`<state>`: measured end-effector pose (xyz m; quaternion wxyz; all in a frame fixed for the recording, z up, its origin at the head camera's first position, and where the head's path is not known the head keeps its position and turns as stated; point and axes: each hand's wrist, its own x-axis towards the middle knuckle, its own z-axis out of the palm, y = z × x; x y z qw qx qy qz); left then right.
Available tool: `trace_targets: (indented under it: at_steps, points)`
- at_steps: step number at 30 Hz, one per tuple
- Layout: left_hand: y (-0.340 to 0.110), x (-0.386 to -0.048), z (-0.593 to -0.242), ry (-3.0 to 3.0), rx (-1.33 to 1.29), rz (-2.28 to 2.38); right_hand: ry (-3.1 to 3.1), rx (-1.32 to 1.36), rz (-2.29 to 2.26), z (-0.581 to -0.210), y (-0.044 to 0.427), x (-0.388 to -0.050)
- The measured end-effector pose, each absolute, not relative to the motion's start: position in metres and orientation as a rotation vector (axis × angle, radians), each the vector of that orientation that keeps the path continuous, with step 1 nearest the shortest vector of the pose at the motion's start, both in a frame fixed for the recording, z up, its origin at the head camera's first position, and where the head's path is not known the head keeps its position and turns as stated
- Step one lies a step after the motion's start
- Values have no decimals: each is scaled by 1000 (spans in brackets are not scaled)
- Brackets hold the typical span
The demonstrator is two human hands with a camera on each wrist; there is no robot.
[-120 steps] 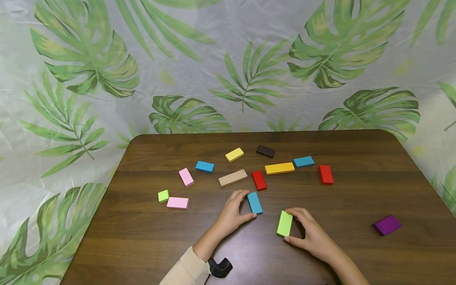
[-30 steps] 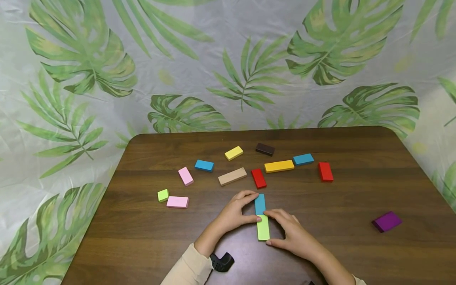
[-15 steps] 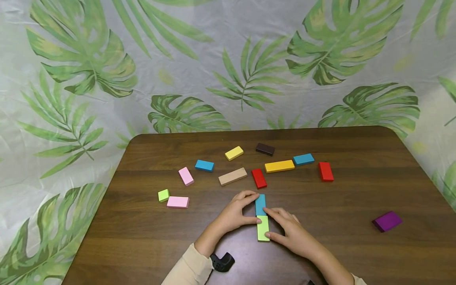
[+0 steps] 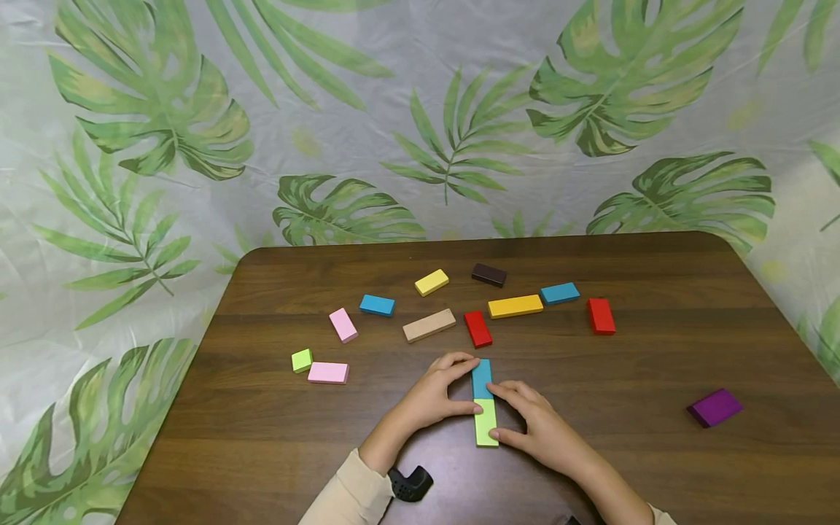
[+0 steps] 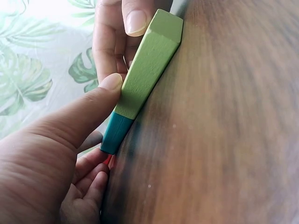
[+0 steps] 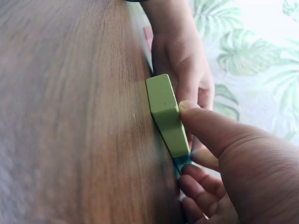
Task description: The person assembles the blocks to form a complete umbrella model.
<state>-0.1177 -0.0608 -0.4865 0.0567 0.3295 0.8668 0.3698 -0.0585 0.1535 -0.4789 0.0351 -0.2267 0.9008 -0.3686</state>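
On the table, a teal-blue wooden block and a light green wooden block lie flat, end to end and touching. My left hand holds them from the left, index finger by the blue block's far end and thumb on the green block's edge. From the right, my right hand holds the pair, its thumb on the green block near the front end and its index finger at the blue block's side near the joint. In the left wrist view the left thumb touches the green block.
Beyond the hands lie red, tan, orange-yellow, blue, pale yellow and dark brown blocks. Pink blocks and a small green block lie left, a purple block right.
Over four seconds, the green block has moved left and the blue block slightly right and straighter, until their ends meet. In the last second, the right thumb has shifted slightly onto the green block.
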Motion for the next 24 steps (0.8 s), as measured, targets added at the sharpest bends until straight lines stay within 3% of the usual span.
trace_targets:
  at_steps: [24]
  points:
    - [-59,-117,-488,2628,968,1115,2736,-754,-1126,-477,155,-58]
